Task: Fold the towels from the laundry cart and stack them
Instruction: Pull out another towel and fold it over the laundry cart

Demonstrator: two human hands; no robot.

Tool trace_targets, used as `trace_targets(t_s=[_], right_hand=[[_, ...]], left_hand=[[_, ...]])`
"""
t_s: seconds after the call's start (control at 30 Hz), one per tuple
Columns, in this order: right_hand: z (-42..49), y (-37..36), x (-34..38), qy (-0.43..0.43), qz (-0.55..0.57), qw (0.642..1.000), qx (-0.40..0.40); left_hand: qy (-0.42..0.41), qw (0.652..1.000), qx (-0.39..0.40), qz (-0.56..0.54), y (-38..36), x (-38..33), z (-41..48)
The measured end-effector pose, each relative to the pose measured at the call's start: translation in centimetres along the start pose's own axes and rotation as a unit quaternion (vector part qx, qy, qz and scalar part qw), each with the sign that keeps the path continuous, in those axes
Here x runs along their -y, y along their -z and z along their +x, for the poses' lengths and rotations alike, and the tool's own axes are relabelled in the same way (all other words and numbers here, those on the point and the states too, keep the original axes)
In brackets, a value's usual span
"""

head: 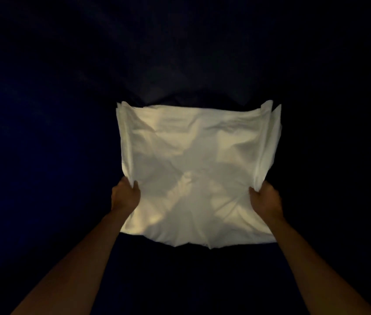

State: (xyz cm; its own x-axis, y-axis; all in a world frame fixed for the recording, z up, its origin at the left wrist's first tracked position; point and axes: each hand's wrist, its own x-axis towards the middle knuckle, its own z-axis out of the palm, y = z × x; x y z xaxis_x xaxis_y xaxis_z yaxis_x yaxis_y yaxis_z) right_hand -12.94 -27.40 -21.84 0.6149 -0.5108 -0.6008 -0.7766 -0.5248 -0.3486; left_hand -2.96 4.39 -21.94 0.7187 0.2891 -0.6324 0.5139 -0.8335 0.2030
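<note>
The white towel (193,169) occupies the centre of the view, shifted slightly toward 6 o'clock. It forms a roughly square panel, creased across its face. Several stacked layers of cloth show along its 9 o'clock and 3 o'clock edges, so it is folded. Its two far corners, at 11 o'clock and 1 o'clock, stand up slightly. The near edge, at 6 o'clock, is uneven.

The left hand (125,196) grips the towel on its 9 o'clock edge, near the 7 o'clock corner. The thumb lies on the upper face; the fingers curl beneath the cloth, out of sight. The right hand (265,200) grips the 3 o'clock edge, near the 4 o'clock corner, in the same manner. The hands are well apart, with the full width of the towel between them.

The left forearm (73,258) enters the view from 7 o'clock and the right forearm (316,258) from 5 o'clock.

A dark blue surface (66,87) fills the view behind the towel. The light is too dim to tell what this surface is, or whether the towel rests on it or is held clear of it.
</note>
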Motion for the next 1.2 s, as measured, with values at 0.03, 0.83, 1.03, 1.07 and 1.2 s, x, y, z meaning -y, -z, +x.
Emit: trace_targets(t_s=[0.03, 0.83, 1.03, 1.07, 1.2], right_hand=[[-0.9, 1.0, 0.7, 0.01, -0.011, 1.0, -0.006], [-27.2, 25.9, 14.2, 0.064, 0.127, 0.985, -0.098], [-31.7, 31.0, 14.8, 0.086, 0.152, 0.976, -0.134], [-32.4, 31.8, 14.7, 0.089, 0.158, 0.974, -0.137], [-34.5, 34.4, 13.3, 0.109, 0.184, 0.964, -0.156]], left_hand=[[-0.01, 1.0, -0.002, -0.004, 1.0, -0.5, -0.8], [-0.221, 0.959, -0.04, -0.173, 29.6, -9.9, -26.2], [-0.286, 0.94, -0.046, -0.182, 33.6, -11.8, -31.3], [-0.295, 0.937, -0.047, -0.184, 33.9, -12.1, -32.0], [-0.327, 0.925, -0.048, -0.188, 34.7, -13.6, -35.3]])
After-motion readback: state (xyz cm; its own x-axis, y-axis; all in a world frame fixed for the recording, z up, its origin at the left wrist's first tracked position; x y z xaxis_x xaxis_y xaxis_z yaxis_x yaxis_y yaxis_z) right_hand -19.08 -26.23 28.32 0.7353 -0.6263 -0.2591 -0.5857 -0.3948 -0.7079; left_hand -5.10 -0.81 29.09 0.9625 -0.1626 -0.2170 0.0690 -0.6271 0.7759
